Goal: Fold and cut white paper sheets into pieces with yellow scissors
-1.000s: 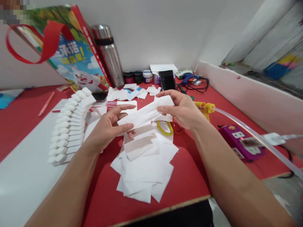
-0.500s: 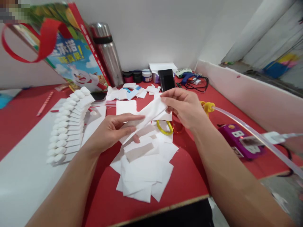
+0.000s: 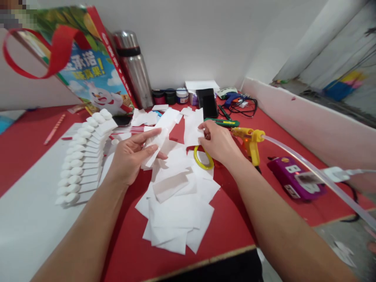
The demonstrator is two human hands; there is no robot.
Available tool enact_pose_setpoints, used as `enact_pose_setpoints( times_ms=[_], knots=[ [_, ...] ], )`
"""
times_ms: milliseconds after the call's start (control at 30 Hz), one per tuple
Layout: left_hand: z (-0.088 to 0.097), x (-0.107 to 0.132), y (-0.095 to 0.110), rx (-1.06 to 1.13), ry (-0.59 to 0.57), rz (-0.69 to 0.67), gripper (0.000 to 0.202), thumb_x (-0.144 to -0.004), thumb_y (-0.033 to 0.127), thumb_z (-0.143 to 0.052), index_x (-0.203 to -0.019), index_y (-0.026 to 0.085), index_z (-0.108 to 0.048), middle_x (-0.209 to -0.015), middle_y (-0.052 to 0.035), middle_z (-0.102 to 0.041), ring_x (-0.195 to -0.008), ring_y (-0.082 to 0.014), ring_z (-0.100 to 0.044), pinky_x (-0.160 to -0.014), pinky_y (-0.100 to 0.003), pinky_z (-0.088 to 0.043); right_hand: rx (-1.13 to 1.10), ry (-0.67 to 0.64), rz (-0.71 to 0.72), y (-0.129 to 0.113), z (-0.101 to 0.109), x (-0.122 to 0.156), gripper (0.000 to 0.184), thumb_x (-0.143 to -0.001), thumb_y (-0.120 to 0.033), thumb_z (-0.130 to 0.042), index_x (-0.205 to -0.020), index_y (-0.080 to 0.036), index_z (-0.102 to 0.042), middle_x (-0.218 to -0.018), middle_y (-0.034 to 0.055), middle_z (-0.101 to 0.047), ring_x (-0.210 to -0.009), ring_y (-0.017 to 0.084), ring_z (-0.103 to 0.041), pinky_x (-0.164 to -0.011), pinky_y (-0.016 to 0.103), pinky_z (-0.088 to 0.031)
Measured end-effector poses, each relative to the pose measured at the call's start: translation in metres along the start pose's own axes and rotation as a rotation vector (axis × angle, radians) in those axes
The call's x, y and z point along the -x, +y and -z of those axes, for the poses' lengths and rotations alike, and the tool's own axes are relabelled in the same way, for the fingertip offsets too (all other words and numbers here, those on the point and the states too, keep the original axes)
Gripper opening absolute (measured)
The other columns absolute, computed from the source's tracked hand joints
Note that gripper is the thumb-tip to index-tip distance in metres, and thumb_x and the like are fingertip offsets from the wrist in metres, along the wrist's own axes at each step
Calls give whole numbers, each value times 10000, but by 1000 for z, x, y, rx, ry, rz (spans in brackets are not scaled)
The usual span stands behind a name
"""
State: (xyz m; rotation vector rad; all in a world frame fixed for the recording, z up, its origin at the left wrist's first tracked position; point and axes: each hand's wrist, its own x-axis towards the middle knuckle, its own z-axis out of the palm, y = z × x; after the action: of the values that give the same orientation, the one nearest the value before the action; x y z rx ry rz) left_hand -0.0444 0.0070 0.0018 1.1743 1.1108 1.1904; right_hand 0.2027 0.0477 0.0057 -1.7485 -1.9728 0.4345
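Observation:
My left hand (image 3: pixel 132 154) pinches a narrow white paper strip (image 3: pixel 160 131) that slants up to the right. My right hand (image 3: pixel 219 143) grips a second white paper piece (image 3: pixel 192 127) held upright, a short gap away from the first. Both hands hover over a loose pile of white paper squares (image 3: pixel 176 207) on the red table (image 3: pixel 235 219). A yellow scissor handle (image 3: pixel 202 158) pokes out from under the pile just below my right hand.
A row of white spoon-shaped paper pieces (image 3: pixel 84 156) lies on a white sheet at left. A yellow glue gun (image 3: pixel 251 143), purple power strip (image 3: pixel 295 178), clear tube (image 3: pixel 311 166), steel flask (image 3: pixel 133 68), colourful bag (image 3: pixel 79 62), paint jars (image 3: pixel 170 95) and black phone (image 3: pixel 207 102) stand around.
The single paper held between both hands has come apart into two pieces. My hands moved apart, the left keeping one strip, the right lifting the other.

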Motion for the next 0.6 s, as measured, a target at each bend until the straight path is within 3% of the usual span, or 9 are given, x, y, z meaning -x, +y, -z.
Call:
enact_pose_setpoints(
  times_ms=[67, 167, 233, 333, 433, 500, 600],
  knots=[
    [1, 0, -2, 36, 22, -8, 565, -756, 265, -848, -1298, 191, -709, -751, -49, -786, -652, -222, -757, -585, -282, -593, -149, 77, 92, 3, -4, -2, 302, -866, -150, -567, -1162, -155, -627, -1012, 70, -701, -855, 194, -660, -772, 299, -481],
    [0, -1, -2, 48, 29, 0, 550, -729, 267, -866, -1257, 195, -729, -889, -62, -804, -636, -205, -753, -563, -267, -589, -187, 52, 157, 3, 2, -2, 378, -936, -248, -536, -1308, -183, -563, -1061, 64, -711, -855, 192, -678, -780, 303, -501],
    [-2, -2, -1, 39, 29, 2, 555, -713, 264, -873, -1245, 184, -733, -1007, -85, -801, -626, -197, -753, -538, -253, -575, 19, 6, 67, 1, 11, 1, 435, -950, -335, -546, -1360, -191, -532, -1034, 88, -728, -898, 246, -695, -785, 343, -506],
    [-4, -2, 1, 22, 41, -11, 556, -718, 257, -865, -1250, 181, -725, -1115, -99, -779, -662, -207, -769, -546, -251, -575, 397, -158, -169, -7, 22, 8, 479, -894, -464, -620, -1240, -134, -590, -1012, 185, -726, -991, 370, -696, -774, 410, -514],
    [-4, -2, 0, 22, 27, -30, 557, -730, 243, -855, -1266, 185, -713, -1215, -102, -746, -698, -209, -779, -587, -258, -595, 537, -310, -226, -20, 22, 13, 482, -871, -355, -641, -1263, -90, -551, -1053, 237, -713, -1041, 392, -698, -790, 415, -524],
    [-4, -2, 0, 30, 8, -40, 560, -738, 234, -847, -1278, 194, -705, -1309, -106, -704, -707, -196, -779, -618, -266, -612, 554, -331, -218, -26, 18, 13, 504, -847, -226, -624, -1308, -61, -502, -1048, 241, -715, -1052, 379, -703, -805, 405, -526],
    [-3, -2, -1, 38, 7, -51, 563, -738, 223, -840, -1282, 212, -700, -1457, -110, -606, -725, -180, -776, -670, -302, -647, 491, -328, -275, -25, 17, 10, 503, -837, -231, -624, -1289, -51, -499, -1080, 255, -712, -1070, 386, -699, -810, 408, -527]
  ],
)
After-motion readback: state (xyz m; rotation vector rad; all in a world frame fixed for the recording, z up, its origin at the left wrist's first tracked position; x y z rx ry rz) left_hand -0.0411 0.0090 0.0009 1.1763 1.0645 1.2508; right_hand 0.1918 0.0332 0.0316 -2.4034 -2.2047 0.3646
